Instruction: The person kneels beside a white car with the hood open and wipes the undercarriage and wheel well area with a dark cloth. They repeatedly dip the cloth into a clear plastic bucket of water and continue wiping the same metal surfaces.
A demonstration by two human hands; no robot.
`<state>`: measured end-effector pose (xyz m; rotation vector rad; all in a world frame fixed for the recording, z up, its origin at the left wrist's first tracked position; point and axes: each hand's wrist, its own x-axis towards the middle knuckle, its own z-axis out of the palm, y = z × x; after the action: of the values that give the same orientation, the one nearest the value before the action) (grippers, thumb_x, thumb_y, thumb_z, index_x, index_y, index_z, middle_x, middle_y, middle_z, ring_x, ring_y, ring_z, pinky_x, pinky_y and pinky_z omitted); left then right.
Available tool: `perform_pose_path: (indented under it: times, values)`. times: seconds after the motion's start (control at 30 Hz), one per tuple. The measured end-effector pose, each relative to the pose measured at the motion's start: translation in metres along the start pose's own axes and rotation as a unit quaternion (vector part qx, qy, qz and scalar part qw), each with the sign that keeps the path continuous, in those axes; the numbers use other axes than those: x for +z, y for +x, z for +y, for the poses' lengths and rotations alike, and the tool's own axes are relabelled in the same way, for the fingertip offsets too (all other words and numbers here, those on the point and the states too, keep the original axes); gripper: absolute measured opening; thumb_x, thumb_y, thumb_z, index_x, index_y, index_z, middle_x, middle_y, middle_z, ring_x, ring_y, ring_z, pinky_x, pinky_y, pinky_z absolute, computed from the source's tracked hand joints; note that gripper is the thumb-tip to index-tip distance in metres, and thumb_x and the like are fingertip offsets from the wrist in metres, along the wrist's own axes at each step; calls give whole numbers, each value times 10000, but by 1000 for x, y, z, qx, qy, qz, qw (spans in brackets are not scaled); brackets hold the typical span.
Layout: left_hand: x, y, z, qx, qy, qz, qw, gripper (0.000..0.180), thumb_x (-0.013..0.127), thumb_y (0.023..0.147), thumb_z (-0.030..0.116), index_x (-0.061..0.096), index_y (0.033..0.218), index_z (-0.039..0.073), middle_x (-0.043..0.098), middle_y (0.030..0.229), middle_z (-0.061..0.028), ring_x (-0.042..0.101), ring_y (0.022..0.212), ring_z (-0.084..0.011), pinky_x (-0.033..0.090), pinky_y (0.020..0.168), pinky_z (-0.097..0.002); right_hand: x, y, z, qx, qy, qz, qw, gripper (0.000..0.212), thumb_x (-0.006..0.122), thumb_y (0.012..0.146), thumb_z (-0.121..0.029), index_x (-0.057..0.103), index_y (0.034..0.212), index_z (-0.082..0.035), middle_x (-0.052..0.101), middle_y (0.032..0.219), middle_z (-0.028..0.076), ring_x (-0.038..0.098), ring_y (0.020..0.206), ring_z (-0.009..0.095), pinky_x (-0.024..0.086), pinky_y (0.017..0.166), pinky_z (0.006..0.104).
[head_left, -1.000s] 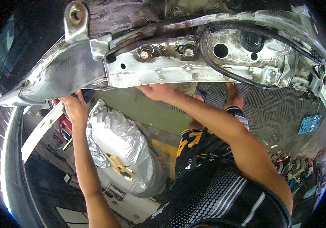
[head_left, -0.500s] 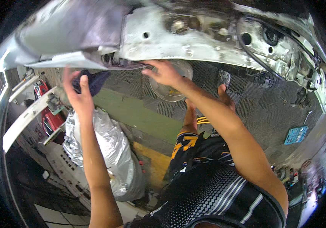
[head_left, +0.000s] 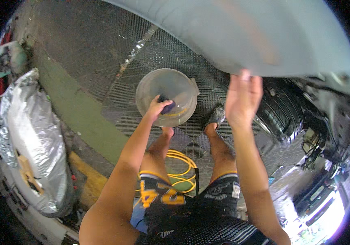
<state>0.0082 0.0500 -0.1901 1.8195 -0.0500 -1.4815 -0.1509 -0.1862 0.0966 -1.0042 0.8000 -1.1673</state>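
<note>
The left hand (head_left: pixel 155 109) has its fingers curled round a dark cloth (head_left: pixel 169 107); beneath those fingers stands the round bucket (head_left: pixel 167 76), though whether they dip inside its mouth I cannot tell; the right hand (head_left: pixel 243 102) has fairly straight fingers with tips at the lower edge of a grey panel (head_left: pixel 293 36), and I cannot tell if they grip it; just right of them sits a tyre (head_left: pixel 282 112); a loose grasp could drop the cloth; a knock from the left wrist could tip the bucket; a thin panel edge could nick the right fingertips.
</note>
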Motion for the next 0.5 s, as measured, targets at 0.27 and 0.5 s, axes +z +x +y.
perform_pose_path:
  times: [0.27,0.5]
  values:
    - [40,153,-119,91,471,-30,877,656,804,733,385,621,1263,45,672,1209,-176,633,1125,-359,499,954,-421,15,4,8,-48,174,9,984,442,392,1058,-406,506,1387,-133,526,1428,45,446,1341,214,253,1175,456]
    - [57,88,-55,85,251,-88,960,409,724,858,324,650,1167,66,684,1165,-123,675,1045,-325,562,847,-441,-17,0,17,-69,189,-61,978,279,533,1017,-255,576,1234,-84,583,1257,25,510,1194,171,354,1079,393]
